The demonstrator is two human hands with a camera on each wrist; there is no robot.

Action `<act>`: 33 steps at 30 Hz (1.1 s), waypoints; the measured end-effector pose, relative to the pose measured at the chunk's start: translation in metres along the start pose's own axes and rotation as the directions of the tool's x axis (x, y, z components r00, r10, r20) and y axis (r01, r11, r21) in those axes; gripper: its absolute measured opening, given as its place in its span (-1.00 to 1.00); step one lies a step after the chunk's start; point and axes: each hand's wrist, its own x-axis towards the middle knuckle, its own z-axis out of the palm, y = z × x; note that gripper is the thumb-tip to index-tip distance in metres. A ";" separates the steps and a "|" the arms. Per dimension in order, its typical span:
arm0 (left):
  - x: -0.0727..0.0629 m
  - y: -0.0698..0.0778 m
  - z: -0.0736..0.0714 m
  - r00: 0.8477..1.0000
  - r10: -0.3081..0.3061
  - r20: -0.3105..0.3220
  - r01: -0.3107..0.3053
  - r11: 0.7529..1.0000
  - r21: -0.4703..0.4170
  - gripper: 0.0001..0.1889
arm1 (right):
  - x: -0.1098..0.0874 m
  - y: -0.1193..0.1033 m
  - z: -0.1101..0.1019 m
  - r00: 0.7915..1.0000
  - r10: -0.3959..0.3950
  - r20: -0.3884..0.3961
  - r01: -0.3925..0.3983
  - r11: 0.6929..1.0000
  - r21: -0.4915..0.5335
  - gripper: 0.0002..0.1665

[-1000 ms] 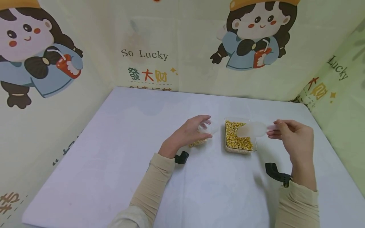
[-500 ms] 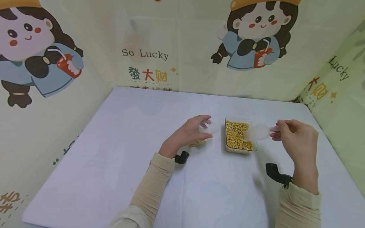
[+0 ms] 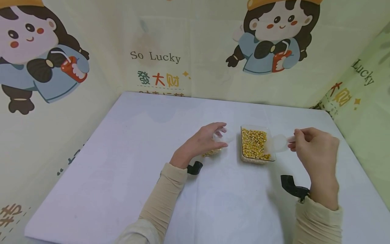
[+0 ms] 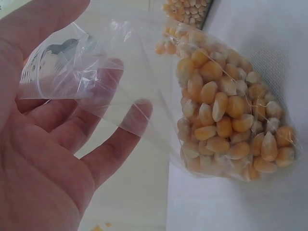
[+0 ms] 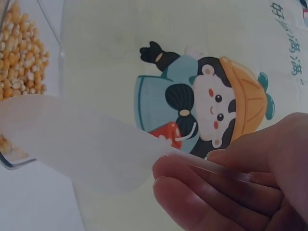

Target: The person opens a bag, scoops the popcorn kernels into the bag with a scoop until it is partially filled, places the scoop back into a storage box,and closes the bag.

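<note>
My left hand [image 3: 202, 139] curves its thumb and fingers round the mouth of a clear plastic bag [image 4: 221, 110]. Yellow corn kernels fill the bag's lower part, which rests on the table. To its right stands a clear rectangular container [image 3: 254, 161] of corn kernels [image 3: 253, 142]. My right hand [image 3: 317, 147] pinches the thin handle of a translucent white scoop [image 5: 82, 139] between thumb and fingers. The scoop's blade slants down over the container's right side, its front end among or just above the kernels; I cannot tell which.
A white cloth covers the table [image 3: 128, 162]. Patterned curtains [image 3: 207, 44] hang at its back and both sides. A black curved wrist mount [image 3: 195, 167] sits below my left wrist, and another black mount [image 3: 292, 186] by the right one.
The scoop has drawn back to the right across the kernels, and its blade now tilts further down at the container's right side. My left hand and the bag have barely moved.
</note>
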 end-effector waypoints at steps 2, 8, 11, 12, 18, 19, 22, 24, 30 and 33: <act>0.000 0.000 0.000 1.000 0.005 0.001 -0.005 1.000 -0.005 -0.20 | 0.000 -0.002 0.002 1.000 -0.013 0.011 0.013 1.000 -0.014 -0.55; -0.001 0.002 0.002 1.000 0.030 0.001 -0.030 1.000 -0.010 -0.22 | 0.003 0.002 0.009 0.997 -0.007 0.072 0.007 1.000 -0.007 -0.54; -0.001 0.004 0.003 0.999 0.038 0.005 -0.038 0.999 -0.014 -0.23 | 0.005 0.007 0.012 0.994 0.013 0.110 -0.016 1.000 0.023 -0.54; -0.001 0.004 0.004 0.999 0.039 0.007 -0.039 0.999 -0.018 -0.23 | 0.006 0.009 0.013 0.992 0.023 0.127 -0.028 0.999 0.036 -0.53; -0.001 0.003 0.004 0.999 0.039 0.023 -0.038 0.999 -0.029 -0.23 | 0.012 0.020 0.018 0.975 0.068 0.210 -0.106 0.979 0.174 -0.55; -0.001 0.003 0.004 0.999 0.038 0.025 -0.038 0.999 -0.031 -0.23 | 0.013 0.022 0.019 0.972 0.074 0.224 -0.121 0.972 0.202 -0.55; 0.000 0.003 0.005 0.999 0.035 0.030 -0.034 0.999 -0.034 -0.23 | 0.015 0.027 0.024 0.960 0.092 0.266 -0.166 0.949 0.270 -0.56; 0.000 0.003 0.005 0.999 0.035 0.031 -0.034 0.999 -0.032 -0.23 | 0.017 0.032 0.028 0.953 0.097 0.286 -0.183 0.938 0.293 -0.56; 0.000 0.003 0.005 0.999 0.036 0.034 -0.036 0.999 -0.017 -0.23 | 0.021 0.045 0.037 0.932 0.104 0.347 -0.222 0.920 0.322 -0.51; 0.000 0.004 0.005 0.998 0.044 0.035 -0.044 0.999 -0.014 -0.23 | 0.023 0.051 0.040 0.923 0.100 0.373 -0.244 0.900 0.362 -0.50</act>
